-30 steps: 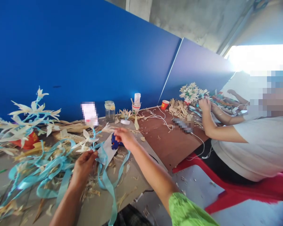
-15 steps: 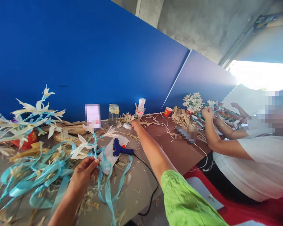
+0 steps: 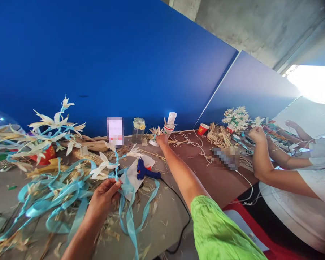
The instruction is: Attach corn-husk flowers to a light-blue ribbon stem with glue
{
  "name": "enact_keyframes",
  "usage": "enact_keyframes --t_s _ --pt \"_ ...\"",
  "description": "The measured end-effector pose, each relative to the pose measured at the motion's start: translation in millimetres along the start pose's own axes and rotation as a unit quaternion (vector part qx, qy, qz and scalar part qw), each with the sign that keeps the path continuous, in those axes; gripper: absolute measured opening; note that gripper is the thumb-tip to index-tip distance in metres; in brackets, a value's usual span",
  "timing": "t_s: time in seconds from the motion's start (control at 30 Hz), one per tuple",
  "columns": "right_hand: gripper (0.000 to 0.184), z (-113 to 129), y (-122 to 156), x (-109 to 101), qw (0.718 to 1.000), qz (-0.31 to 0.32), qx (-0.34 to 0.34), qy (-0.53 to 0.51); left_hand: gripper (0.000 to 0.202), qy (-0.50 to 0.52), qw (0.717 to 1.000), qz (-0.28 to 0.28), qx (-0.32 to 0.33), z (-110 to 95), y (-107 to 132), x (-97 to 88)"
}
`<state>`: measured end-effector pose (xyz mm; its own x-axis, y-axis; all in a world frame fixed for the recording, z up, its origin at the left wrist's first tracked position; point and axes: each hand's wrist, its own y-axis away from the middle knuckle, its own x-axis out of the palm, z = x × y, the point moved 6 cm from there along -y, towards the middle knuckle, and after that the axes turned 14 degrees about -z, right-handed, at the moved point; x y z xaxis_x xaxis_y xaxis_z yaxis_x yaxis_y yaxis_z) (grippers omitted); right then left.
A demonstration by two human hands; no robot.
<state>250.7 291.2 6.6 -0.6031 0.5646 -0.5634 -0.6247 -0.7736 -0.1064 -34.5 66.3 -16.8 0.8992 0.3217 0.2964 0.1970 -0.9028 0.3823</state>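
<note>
My left hand [image 3: 105, 196] is closed, pinching the blue-wrapped stem of a husk flower [image 3: 116, 164] with pale petals. Blue ribbon [image 3: 130, 216] trails from it over the table. At the back of the table my right hand [image 3: 161, 139] reaches out, its fingers closed at a small bunch of husk flowers [image 3: 155, 131]; the fingertips are partly hidden. Just below that bunch lies a round white lid [image 3: 153, 143]. A white paper cup [image 3: 168, 129] with sticks and paper in it stands right behind the hand. Between my arms rests a blue glue gun [image 3: 146, 171] on a white sheet.
Left of my hand lie tangled blue ribbon stems [image 3: 56, 202] and a large husk-flower spray [image 3: 58, 124] near a red pot. A glass jar [image 3: 138, 131] stands by the blue wall. To the right are a red cup [image 3: 203, 129], a power strip [image 3: 224, 159] and people working.
The view has swung slightly left. My right hand has come up a little against the small husk flowers. My left hand keeps its grip on the stem.
</note>
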Motion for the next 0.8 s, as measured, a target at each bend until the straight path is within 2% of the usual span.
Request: enact_keyframes --t_s 0.1,0.2,0.33,0.4,0.47,0.53,0.67,0.8 --pt "0.026 4.4 7.0 -12.7 0.997 -0.034 0.012 -0.063 0.039 0.025 1.000 -0.006 -0.013 1.8 -0.8 0.4" --pt "0.020 15.4 27.9 -25.0 0.986 -0.053 0.023 -0.157 0.039 0.047 0.999 -0.015 -0.007 -1.0 -0.9 -0.6" --pt "0.023 27.2 86.4 -34.5 0.958 0.009 0.033 -0.285 0.036 0.054 0.998 -0.006 0.018 -4.9 -1.1 -2.4" --pt "0.025 32.1 122.6 -34.9 0.893 0.103 0.057 -0.434 0.037 0.053 0.999 -0.002 0.013 -3.3 -1.7 -4.3" --pt "0.029 34.7 152.1 -37.6 0.851 0.163 0.064 -0.495 0.037 0.055 0.998 -0.001 0.005 -1.5 -2.2 -6.5" --pt "0.032 33.8 169.6 -39.5 0.840 0.191 0.082 -0.502 0.038 0.064 0.998 -0.006 0.008 -1.9 -2.8 -9.0" --pt "0.035 33.5 182.0 -43.9 0.846 0.217 0.123 -0.472 0.036 0.083 0.996 -0.012 0.009 -3.8 -4.3 -10.8" --pt "0.031 48.4 207.5 -49.9 0.845 0.278 0.074 -0.450 0.033 0.095 0.995 0.018 0.020 -5.3 -4.6 -6.8"
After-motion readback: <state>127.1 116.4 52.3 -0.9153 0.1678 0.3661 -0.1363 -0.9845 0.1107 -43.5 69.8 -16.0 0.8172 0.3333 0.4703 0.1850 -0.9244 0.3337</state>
